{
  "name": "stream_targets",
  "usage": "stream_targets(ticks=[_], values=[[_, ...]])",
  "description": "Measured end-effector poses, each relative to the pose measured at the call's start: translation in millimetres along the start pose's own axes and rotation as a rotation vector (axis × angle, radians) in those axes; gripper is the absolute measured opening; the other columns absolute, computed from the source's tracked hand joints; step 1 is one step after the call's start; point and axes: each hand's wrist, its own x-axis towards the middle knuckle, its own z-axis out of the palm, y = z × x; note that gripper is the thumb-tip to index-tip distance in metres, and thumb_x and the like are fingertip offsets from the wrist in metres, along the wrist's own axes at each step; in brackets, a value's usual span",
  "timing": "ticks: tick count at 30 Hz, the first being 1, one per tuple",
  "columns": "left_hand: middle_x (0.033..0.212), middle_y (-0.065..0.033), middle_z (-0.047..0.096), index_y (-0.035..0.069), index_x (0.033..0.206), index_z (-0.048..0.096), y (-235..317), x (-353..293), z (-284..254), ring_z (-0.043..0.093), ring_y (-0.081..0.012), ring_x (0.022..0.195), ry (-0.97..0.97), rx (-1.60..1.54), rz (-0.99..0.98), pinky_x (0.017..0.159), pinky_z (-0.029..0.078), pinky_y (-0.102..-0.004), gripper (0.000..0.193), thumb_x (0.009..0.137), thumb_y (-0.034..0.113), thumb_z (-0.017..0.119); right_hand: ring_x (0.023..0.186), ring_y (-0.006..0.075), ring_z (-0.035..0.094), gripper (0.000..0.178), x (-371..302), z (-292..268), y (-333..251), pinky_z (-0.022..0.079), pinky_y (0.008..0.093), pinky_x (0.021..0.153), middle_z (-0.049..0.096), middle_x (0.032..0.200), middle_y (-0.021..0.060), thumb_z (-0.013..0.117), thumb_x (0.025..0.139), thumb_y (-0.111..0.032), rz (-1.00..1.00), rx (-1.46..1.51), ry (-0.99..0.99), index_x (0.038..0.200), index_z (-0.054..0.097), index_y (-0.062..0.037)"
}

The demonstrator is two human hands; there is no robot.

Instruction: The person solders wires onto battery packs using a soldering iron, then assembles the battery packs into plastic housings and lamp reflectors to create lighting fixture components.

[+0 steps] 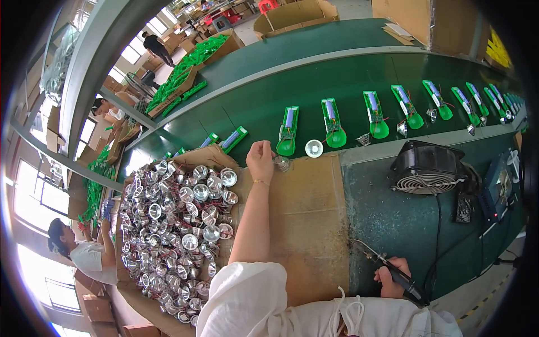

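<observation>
My left hand (260, 161) reaches to the near edge of the green belt, its fingers closed in a pinch. What they hold, if anything, is hidden. Right beside those fingers lies a silver reflector cup (282, 164), just below an open green torch housing (288, 132) with a battery and wires in it. A second reflector cup (314, 148) sits to the right, near another green housing (335, 126). Low on the right, my right hand (392, 276) is wrapped round a black soldering iron (409, 285), whose thin metal tip points up and left over the bench.
A cardboard box (128, 281) full of wired reflector cups (191, 241) stands left of my arm. Brown cardboard (309, 224) covers the bench. A black fan (429, 167) and a soldering station (498, 185) stand right. Several housings line the belt (252, 121). Other people work at left.
</observation>
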Motion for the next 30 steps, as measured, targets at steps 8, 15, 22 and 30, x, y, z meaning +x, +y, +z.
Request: stream_targets(ticks=[8,15,22,30], values=[[0.114,-0.0150,0.049,0.005,0.105,0.051,-17.1,36.4,-3.1,0.044,-0.0326,0.108,0.199,0.644,0.335,0.088,0.036,-0.0427,0.036,0.070,0.009,0.055,0.052,0.0121,0.054,0.018,-3.7,-1.6,1.4,0.045,0.0242,0.049,0.054,0.066,0.0108,0.062,0.075,-0.007,0.017,-0.012,-0.004,0.081,0.048,0.0024],[0.139,-0.0148,0.028,0.007,0.137,0.023,-17.7,105.2,-2.6,0.019,-0.0332,0.131,-0.173,1.237,-0.561,0.100,0.023,-0.0513,0.060,0.085,0.023,0.049,0.051,0.0134,0.056,0.022,-7.5,-11.3,16.7,0.046,0.0257,0.047,0.055,0.065,0.0124,0.066,0.074,-0.008,-0.040,-0.015,-0.010,0.083,0.049,0.0016],[0.122,-0.0094,0.048,0.010,0.132,0.027,-0.8,117.2,-15.5,0.047,-0.0263,0.114,-0.336,1.343,-0.153,0.090,0.036,-0.0512,0.055,0.085,0.024,0.052,0.052,0.0127,0.056,0.020,-1.5,-8.2,8.5,0.047,0.0255,0.048,0.055,0.065,0.0115,0.065,0.074,-0.005,-0.029,0.016,-0.029,0.082,0.048,0.0011],[0.084,-0.0258,0.061,-0.001,0.119,0.035,133.7,31.3,-36.6,0.060,-0.0393,0.082,-0.655,0.860,0.262,0.070,0.050,-0.0429,0.075,0.070,0.047,0.063,0.054,0.0117,0.055,0.018,-1.9,-2.6,-3.3,0.044,0.0243,0.048,0.058,0.067,0.0104,0.062,0.077,-0.008,0.134,0.063,0.003,0.086,0.049,0.0013]])
